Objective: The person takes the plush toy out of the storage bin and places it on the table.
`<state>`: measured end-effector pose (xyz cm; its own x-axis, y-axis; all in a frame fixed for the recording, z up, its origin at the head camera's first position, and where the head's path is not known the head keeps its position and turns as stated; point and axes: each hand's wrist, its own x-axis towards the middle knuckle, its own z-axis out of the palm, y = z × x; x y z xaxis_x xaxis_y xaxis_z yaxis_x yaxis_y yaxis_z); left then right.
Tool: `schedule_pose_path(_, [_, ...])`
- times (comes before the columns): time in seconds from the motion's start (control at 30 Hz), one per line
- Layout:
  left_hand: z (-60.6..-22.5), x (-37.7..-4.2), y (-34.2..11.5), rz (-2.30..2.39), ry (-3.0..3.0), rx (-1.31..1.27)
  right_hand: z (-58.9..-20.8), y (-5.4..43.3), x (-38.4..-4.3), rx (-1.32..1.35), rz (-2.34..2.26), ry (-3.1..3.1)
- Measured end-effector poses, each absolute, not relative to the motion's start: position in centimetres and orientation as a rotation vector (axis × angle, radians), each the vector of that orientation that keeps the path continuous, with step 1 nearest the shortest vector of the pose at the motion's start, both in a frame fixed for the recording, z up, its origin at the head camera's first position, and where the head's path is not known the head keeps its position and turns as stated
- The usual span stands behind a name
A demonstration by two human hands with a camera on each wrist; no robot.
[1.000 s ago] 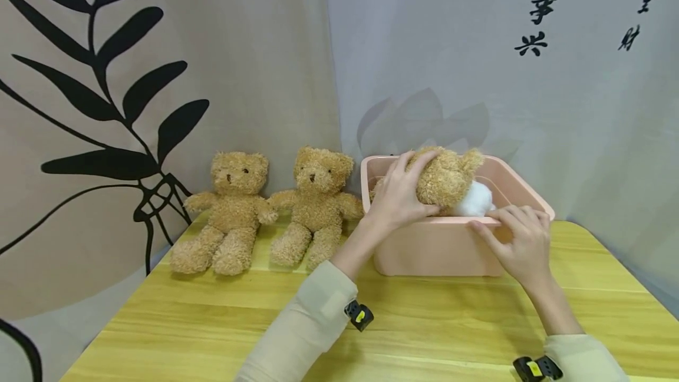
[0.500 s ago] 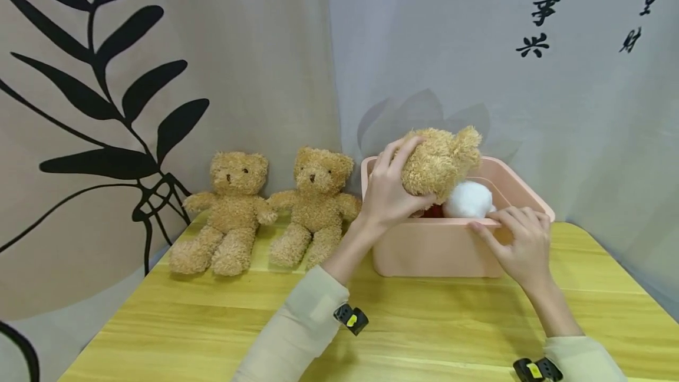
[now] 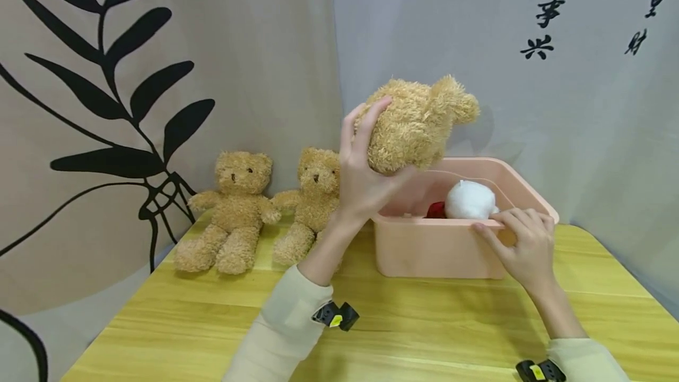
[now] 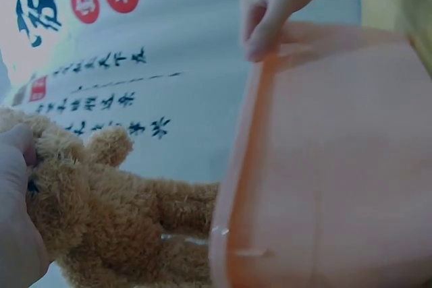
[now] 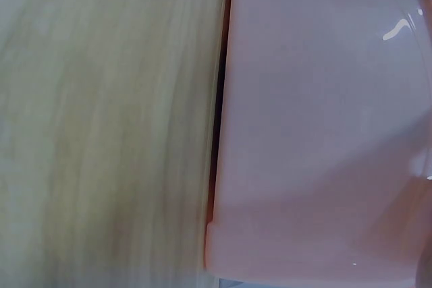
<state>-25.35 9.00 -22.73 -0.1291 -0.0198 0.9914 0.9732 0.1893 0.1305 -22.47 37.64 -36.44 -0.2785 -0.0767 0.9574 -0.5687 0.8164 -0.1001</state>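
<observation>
My left hand [image 3: 366,170] grips a tan teddy bear [image 3: 411,122] by the head, above the left part of a pink plastic bin [image 3: 440,252]. In the left wrist view the bear's body [image 4: 121,214] stretches toward the bin wall, and its lower end is hidden there. At the bin's front right, my right hand [image 3: 522,243] holds the rim, fingers over it and thumb outside. Inside the bin sit a white fluffy round thing [image 3: 471,199] and a small red thing [image 3: 436,210], both partly hidden by the front wall. The right wrist view shows mostly the bin wall [image 5: 317,112].
Two more tan teddy bears sit side by side left of the bin: one bear [image 3: 239,211] at the far left, another bear [image 3: 302,211] partly covered by my left arm. A wooden table [image 3: 424,329] carries everything. Behind it hangs a printed cloth [image 3: 265,46].
My left hand has lifted the teddy bear up and leftward from inside the bin. More of the white fluffy thing and the red thing now shows. My right hand has stayed on the rim.
</observation>
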Motion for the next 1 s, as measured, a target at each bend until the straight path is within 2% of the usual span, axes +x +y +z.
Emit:
schedule_pose_path(0.6, [-20.3,-25.1,2.1,-1.138,-1.226,-0.892,-36.7,37.6,-22.5,0.480,0.523,-1.816])
schedule_pose_path(1.0, [-20.7,-25.2,-2.9,-1.062,-1.261,-0.839,-36.6,37.5,-22.6,0.479,0.529,-1.802])
